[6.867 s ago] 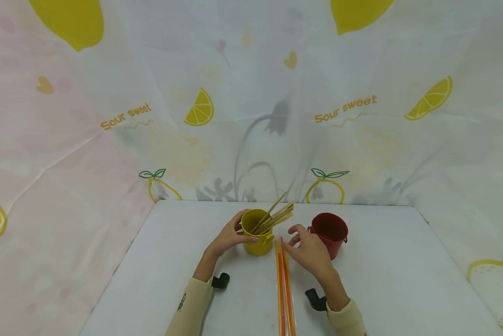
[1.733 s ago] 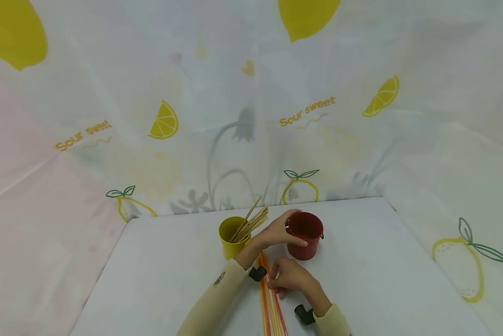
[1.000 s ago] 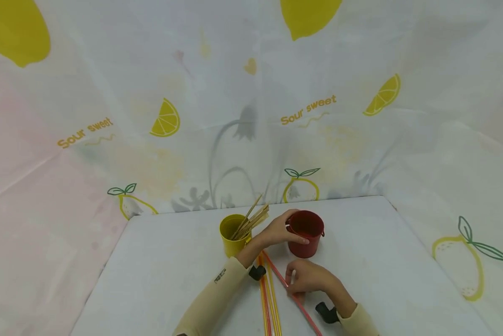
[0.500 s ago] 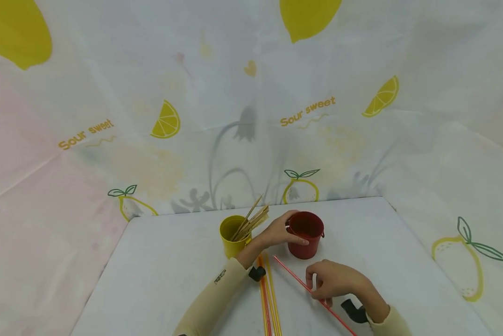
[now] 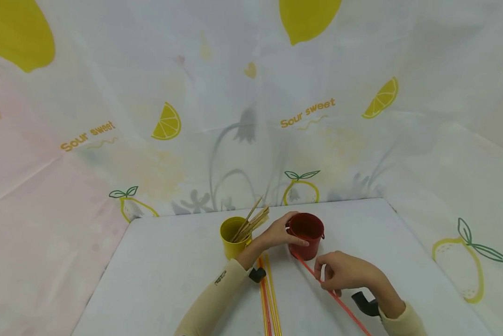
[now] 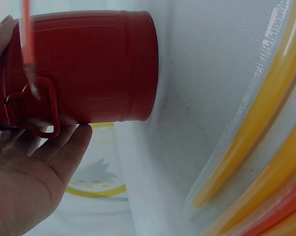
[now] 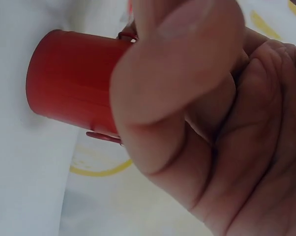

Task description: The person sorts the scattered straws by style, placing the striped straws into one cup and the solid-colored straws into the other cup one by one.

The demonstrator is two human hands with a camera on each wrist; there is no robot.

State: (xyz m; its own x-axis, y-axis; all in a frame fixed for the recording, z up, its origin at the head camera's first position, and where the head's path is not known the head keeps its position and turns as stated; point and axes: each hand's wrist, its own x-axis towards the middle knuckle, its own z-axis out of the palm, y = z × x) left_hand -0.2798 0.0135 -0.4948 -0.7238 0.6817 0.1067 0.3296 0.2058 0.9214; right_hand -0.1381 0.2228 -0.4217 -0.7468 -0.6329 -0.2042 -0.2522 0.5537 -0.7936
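A small red metal bucket (image 5: pixel 311 248) stands upright on the white table. My left hand (image 5: pixel 281 232) grips it near the rim, thumb on the near side and fingers round the back. My right hand (image 5: pixel 344 271) pinches a long red straw (image 5: pixel 349 311) along its length, slanted above the table. The straw's far tip overlaps the bucket's lower front in the head view; in the left wrist view the straw (image 6: pixel 27 39) passes in front of the bucket's side. In the right wrist view, the right thumb and curled fingers fill the middle and hide the pinch.
A yellow bucket (image 5: pixel 231 250) holding several wooden sticks (image 5: pixel 253 223) stands left of the red one. Several yellow, orange and red straws (image 5: pixel 272 298) in clear wrapping lie lengthwise on the table, partly under my left forearm. A lemon-print cloth (image 5: pixel 234 116) hangs behind the table.
My left hand has gone from the yellow bucket to the red one. My right hand has drawn one red straw out of the row, to the right, then raised its tip towards the red bucket.
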